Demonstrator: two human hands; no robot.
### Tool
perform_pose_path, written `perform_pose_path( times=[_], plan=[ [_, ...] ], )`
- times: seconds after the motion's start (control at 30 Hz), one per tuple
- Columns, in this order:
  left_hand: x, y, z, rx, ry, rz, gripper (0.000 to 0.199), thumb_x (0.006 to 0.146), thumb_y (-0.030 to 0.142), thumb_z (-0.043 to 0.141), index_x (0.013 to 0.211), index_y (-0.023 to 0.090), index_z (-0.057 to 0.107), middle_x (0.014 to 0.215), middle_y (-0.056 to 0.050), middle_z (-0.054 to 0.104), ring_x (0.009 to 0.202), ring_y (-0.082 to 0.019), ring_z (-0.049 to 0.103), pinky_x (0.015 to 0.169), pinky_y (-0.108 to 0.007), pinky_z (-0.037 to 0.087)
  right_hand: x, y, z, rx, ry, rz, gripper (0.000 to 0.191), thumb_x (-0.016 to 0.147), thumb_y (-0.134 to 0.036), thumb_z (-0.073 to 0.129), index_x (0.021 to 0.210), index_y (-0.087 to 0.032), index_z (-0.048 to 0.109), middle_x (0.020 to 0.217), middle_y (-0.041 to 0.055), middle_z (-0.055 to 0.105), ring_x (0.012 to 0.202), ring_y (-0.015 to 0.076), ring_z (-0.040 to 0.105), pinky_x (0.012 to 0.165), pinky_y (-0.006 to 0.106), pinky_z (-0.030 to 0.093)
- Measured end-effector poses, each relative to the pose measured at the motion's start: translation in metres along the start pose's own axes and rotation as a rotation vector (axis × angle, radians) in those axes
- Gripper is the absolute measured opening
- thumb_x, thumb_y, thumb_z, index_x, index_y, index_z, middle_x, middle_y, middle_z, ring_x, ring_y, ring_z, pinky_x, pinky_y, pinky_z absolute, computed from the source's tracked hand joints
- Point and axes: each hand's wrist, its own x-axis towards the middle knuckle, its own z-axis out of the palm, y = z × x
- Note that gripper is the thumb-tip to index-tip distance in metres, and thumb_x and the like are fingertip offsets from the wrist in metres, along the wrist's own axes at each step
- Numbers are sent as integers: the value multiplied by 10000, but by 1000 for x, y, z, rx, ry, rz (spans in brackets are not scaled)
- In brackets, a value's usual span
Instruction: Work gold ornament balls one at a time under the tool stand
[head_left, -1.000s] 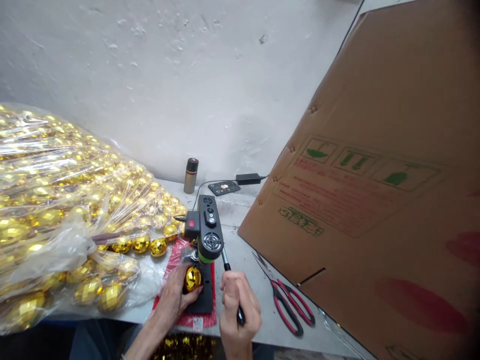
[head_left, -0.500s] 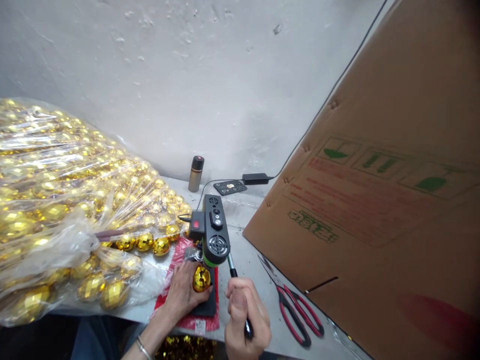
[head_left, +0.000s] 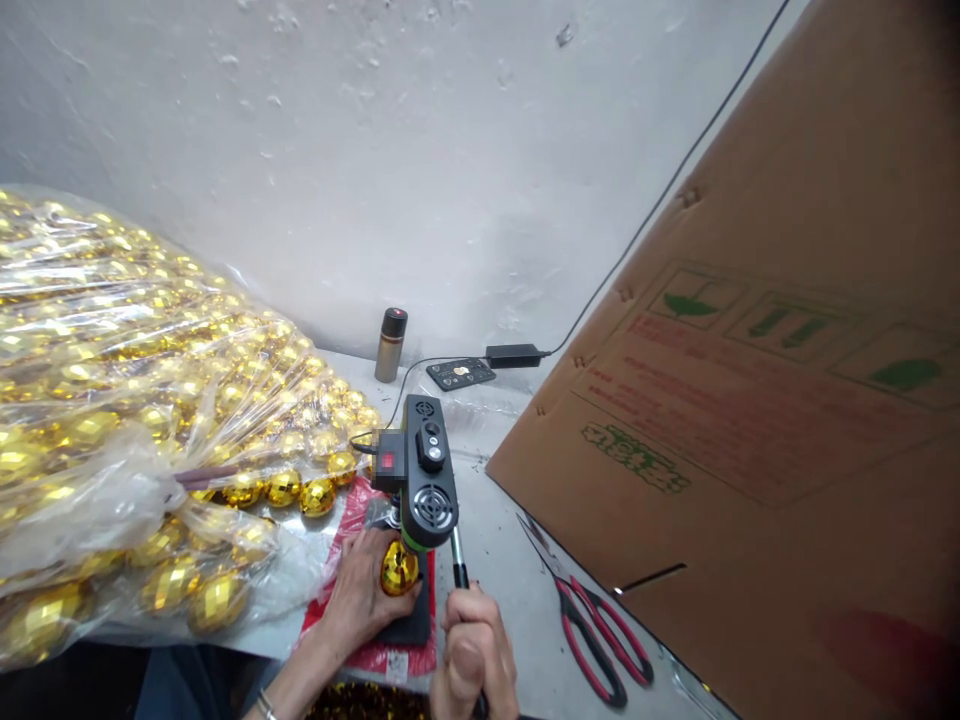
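My left hand [head_left: 361, 588] is closed around a gold faceted ball [head_left: 399, 568], thumb and fingers at its sides. The ball sits just under the head of a small black lever-operated machine [head_left: 430, 478]; whether they touch I cannot tell. My right hand [head_left: 478, 648] is wrapped around the black grip of the machine's metal lever [head_left: 459, 560]. Beneath the machine is a black base [head_left: 409, 628], resting on red plastic wrapping [head_left: 367, 655].
A large clear bag of gold balls [head_left: 150, 370] fills the left. Red-handled scissors [head_left: 592, 625] lie right of the lever, beside a tall cardboard box [head_left: 750, 350]. Behind stand a brown bottle [head_left: 390, 345], a dark phone-like slab [head_left: 460, 374] and a power adapter [head_left: 514, 356].
My right hand and the lever have moved down and slightly left. My left hand still holds the ball under the machine's head. The whole view has shifted a little.
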Motion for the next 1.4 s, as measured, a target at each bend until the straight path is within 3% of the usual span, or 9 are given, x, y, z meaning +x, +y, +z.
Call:
perform_pose_path(
  times=[0.33,0.6,0.77,0.9,1.1,1.23,1.4],
  plan=[
    [0,-4,4,-20,4,-6,406,727,344,783,1116,239,728,1070,-96,798,1048,-375,721,941,-513,513,-7,4,1,3,28,29,341,1078,-145,387,772,-249,495,703,-32,558,611,145,544,782,317,518],
    [1,0,2,1,13,-8,370,717,334,790,1072,245,739,1041,-85,798,1019,-368,726,929,-504,530,-11,14,7,33,81,1,392,1134,-235,361,768,-247,503,695,-45,572,598,130,543,869,326,512],
    [2,1,1,0,20,-17,332,713,336,788,1028,247,736,1022,-88,801,1006,-364,724,913,-491,530,-16,27,18,84,177,-73,382,1121,-271,422,745,-247,485,674,-46,526,567,132,492,754,319,477],
    [2,-2,4,1,29,-18,314,724,363,788,1011,250,729,1012,-92,800,1008,-367,721,913,-490,523,-16,29,23,71,233,-101,400,1120,-262,410,724,-248,468,648,-52,509,546,131,473,749,334,476],
    [2,-9,13,6,45,-5,356,714,351,791,1045,237,724,1044,-104,795,1034,-384,720,934,-524,526,-17,32,24,64,258,-116,414,1127,-249,373,718,-249,442,635,-49,497,543,129,479,717,323,474],
    [1,-11,16,12,72,12,399,698,336,816,1075,244,727,1045,-94,789,1032,-380,725,928,-513,541,-29,43,28,52,205,-141,405,1126,-231,369,730,-237,454,669,-45,526,544,120,501,703,319,487],
    [0,-8,13,8,49,17,337,735,367,828,1034,250,728,1024,-91,796,1000,-361,728,926,-499,550,-39,52,37,107,299,-178,401,1113,-213,363,719,-238,434,666,-50,492,521,117,467,613,286,448]
  ],
)
